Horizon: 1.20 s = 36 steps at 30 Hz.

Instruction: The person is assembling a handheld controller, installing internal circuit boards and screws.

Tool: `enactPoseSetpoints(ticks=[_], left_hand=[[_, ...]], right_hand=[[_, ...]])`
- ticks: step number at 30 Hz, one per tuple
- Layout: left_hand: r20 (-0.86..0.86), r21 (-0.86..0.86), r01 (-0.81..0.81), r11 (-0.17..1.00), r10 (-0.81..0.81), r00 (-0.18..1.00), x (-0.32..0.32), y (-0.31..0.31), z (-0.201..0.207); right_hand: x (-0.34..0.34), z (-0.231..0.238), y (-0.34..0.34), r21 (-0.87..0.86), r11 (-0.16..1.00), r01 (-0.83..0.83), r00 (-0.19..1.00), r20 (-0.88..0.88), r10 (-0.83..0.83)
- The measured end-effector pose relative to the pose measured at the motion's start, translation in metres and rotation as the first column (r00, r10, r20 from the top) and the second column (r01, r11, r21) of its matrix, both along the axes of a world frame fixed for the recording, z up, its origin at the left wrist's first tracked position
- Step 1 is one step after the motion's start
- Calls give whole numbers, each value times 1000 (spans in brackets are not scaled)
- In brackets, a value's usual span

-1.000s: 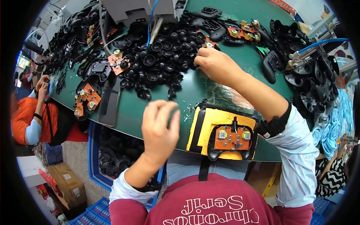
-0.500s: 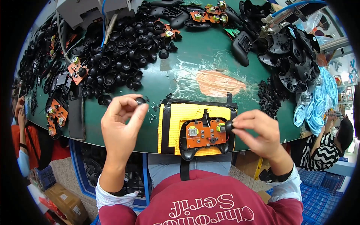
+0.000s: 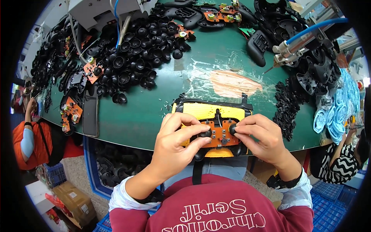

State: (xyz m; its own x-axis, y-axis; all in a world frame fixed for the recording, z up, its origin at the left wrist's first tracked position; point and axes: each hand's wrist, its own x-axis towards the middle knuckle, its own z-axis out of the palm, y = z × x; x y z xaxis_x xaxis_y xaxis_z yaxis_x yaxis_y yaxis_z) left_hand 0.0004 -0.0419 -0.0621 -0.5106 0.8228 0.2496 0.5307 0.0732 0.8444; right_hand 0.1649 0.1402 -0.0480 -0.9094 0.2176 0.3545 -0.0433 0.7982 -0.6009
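A game controller half with an orange circuit board lies on a yellow padded mat at the table's near edge. My left hand pinches a black thumbstick cap between thumb and fingers, over the board's left side. At the right side, my right hand grips a second black thumbstick cap the same way. Both caps sit at the board's joystick places; whether they are fully seated cannot be made out. My fingers partly cover the controller's shell.
A heap of black caps spreads over the left of the green table, with a dark phone and orange boards nearby. Small black parts and controller shells lie right, below a metal tool with a blue hose.
My left hand has come in from the left, bringing its cap down onto the board's left side. My right hand stays at the right side with its cap. The view has shifted slightly.
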Motion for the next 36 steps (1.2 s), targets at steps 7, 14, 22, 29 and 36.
enactPoseSetpoints(ticks=[7, 14, 22, 29, 36], left_hand=[[-129, -116, 2, 993, -17, 992, -5, 1, -4], [-113, -122, 82, 989, -96, 989, -1, 2, 3], [-138, -98, 72, 993, -86, 987, -1, 1, 5], [-134, -134, 86, 987, -104, 986, -1, -2, 5], [-122, -90, 37, 995, -48, 991, 1, 2, 3]], right_hand=[[-1, 4, 3, -45, 999, -12, 999, 45, 14], [-4, 8, 9, -131, 985, -109, 988, 95, 122], [-6, 13, 7, -133, 991, -27, 987, 155, 47], [-7, 18, 6, -93, 995, -37, 979, 197, 55], [-10, 18, 5, -74, 997, -29, 976, 214, 44]])
